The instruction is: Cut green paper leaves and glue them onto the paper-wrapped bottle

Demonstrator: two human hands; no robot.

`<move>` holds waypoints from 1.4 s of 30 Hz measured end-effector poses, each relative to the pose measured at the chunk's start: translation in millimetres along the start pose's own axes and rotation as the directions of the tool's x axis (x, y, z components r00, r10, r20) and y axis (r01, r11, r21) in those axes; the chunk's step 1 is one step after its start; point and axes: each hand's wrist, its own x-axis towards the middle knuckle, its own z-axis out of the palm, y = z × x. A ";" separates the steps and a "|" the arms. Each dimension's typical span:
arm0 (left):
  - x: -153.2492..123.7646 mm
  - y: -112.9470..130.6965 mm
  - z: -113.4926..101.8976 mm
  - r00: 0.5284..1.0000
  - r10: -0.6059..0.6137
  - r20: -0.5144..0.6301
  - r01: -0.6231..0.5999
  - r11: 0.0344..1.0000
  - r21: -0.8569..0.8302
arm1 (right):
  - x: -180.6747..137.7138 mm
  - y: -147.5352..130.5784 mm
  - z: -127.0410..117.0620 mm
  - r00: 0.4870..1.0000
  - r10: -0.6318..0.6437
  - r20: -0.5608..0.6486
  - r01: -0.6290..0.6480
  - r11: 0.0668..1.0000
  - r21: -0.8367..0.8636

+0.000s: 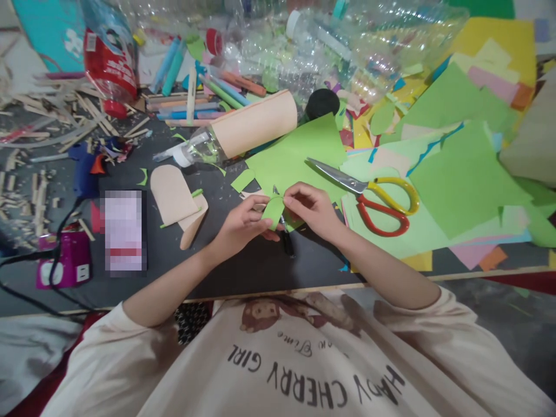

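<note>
Both my hands meet over the dark table just in front of me. My left hand and my right hand each pinch an edge of a small green paper piece. A black pen or craft knife lies under the hands, its tip poking out above the paper. Yellow-and-red scissors lie shut on green paper sheets just right of my right hand. Beige cut-out shapes lie left of my left hand.
A plastic bottle wrapped in beige paper lies behind the hands. Markers, empty bottles and wooden sticks crowd the back. A blue glue gun, a phone and a purple power strip sit at left.
</note>
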 end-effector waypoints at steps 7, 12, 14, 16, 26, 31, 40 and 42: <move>6.2 -7.0 1.4 0.999 0.016 0.048 -0.023 0.988 0.153 | 0.0 2.7 -0.3 0.986 -0.083 0.147 0.114 0.968 -0.222; 6.6 2.5 6.8 0.997 0.068 -0.040 -0.063 0.991 0.121 | -17.8 -28.4 -18.6 0.991 -0.059 0.118 0.117 0.808 -0.577; 7.6 8.6 10.5 0.993 0.077 -0.087 -0.070 0.994 0.082 | -31.9 -39.4 -38.2 0.997 -0.065 0.034 0.069 0.658 -0.750; 11.6 12.6 14.7 0.987 0.067 -0.143 -0.059 0.997 0.057 | -46.8 -40.9 -62.5 0.994 -0.096 -0.052 -0.002 0.458 -0.889; 29.7 -7.4 21.4 0.946 0.179 -0.270 -0.154 0.982 0.110 | -65.0 -15.7 -113.7 0.995 0.036 -0.097 -0.097 0.019 -0.995; 31.0 -14.6 19.2 0.932 0.185 -0.311 -0.179 0.983 0.046 | -44.9 -25.3 -117.0 0.973 0.212 -0.095 -0.125 0.137 -0.983; 35.0 -12.1 19.1 0.935 0.241 -0.261 -0.258 0.966 -0.030 | -55.4 -36.7 -106.3 0.976 0.169 -0.137 -0.213 0.628 -0.749; 35.1 -12.7 18.9 0.934 0.221 -0.282 -0.239 0.970 -0.033 | -69.4 -41.4 -94.4 0.950 0.307 -0.051 -0.293 0.823 -0.487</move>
